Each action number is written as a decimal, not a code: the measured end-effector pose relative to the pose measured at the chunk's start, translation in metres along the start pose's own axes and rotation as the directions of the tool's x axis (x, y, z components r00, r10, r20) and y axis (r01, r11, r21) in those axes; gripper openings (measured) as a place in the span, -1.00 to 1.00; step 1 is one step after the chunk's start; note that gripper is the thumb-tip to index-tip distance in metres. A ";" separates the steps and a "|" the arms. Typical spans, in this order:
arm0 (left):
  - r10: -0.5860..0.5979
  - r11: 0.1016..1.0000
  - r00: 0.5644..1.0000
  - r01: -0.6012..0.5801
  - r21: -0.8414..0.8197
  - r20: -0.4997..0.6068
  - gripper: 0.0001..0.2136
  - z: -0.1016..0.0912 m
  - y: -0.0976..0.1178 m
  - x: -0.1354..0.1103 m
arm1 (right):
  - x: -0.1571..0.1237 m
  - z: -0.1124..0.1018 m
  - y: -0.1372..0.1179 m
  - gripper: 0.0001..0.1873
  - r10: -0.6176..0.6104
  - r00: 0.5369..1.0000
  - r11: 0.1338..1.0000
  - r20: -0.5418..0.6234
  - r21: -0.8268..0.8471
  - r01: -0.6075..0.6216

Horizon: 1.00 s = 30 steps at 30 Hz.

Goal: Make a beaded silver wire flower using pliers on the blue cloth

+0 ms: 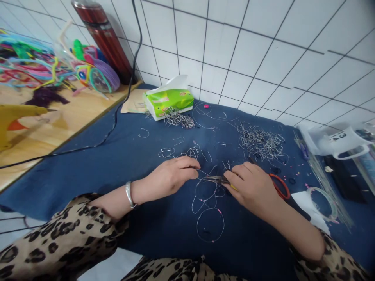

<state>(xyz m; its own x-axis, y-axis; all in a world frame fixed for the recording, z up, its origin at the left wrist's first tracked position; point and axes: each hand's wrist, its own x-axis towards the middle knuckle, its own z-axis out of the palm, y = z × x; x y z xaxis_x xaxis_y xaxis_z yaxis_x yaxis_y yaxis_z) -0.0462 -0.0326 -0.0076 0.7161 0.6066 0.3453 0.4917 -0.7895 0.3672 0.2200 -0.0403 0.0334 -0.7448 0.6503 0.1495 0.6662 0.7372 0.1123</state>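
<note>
- I see the left hand (168,177) at frame centre, fingers pinched shut on the top end of a thin looped silver wire (209,212) dotted with tiny pink beads.
- The right hand (252,187) sits at 3 o'clock of the left, just beside it, fingers wrapped tight around small red-handled metal pliers (217,180).
- Pliers nose points to 9 o'clock and meets the wire right by the left fingertips. I can't tell whether the nose actually clamps it.
- The wire's loops trail from the hands toward 6 o'clock, flat on the dark blue cloth table cover (131,156).
- Shiny silver bangle (129,194) on the left wrist.
- Tangled heap of silver wire offcuts (260,142) at 1 o'clock of the right hand, near.
- Green tissue pack (170,102) at 12 o'clock, far, by the white tiled wall (263,50).
- Tall dark-red metal flask (102,35) at 11 o'clock.
- Pile of colourful pipe cleaners (35,66) at 10 o'clock on the light wooden board (58,121).
- Black cable (123,93) runs along the board's edge.
- Clear plastic tub (336,142) at 3 o'clock, well apart.
</note>
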 end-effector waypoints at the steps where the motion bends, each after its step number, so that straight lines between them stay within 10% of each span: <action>1: 0.005 1.000 1.000 -0.005 0.006 0.004 -0.78 0.000 0.000 0.000 | 0.000 0.002 0.001 -0.77 0.000 1.000 1.000 0.003 0.003 0.000; 30: 0.072 0.993 0.992 -0.081 0.088 0.108 -0.80 0.004 0.006 0.004 | -0.004 0.008 -0.003 -0.80 -0.099 0.995 0.985 0.023 -0.137 0.101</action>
<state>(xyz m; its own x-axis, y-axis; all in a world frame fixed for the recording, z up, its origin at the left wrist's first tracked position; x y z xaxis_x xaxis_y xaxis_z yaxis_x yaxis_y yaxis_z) -0.0380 -0.0356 -0.0075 0.7989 0.5348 0.2754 0.4736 -0.8414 0.2602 0.2209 -0.0437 0.0242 -0.8078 0.5781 0.1152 0.5862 0.7672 0.2604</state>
